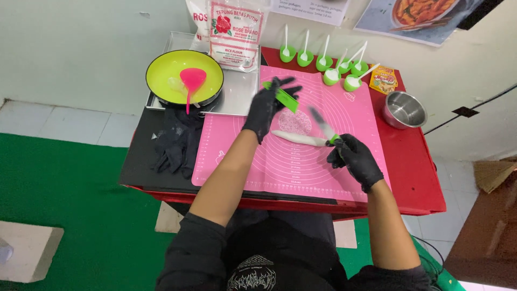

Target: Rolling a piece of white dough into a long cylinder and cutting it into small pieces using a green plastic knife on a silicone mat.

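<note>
The picture is bright and the light is soft and even. It seems to come from above. Shadows are faint. The pink mat and the red table look strong in colour. The knife is smeared with blur, and so is the left hand. The steel bowl shines a little. Lines bend near the edges.
</note>
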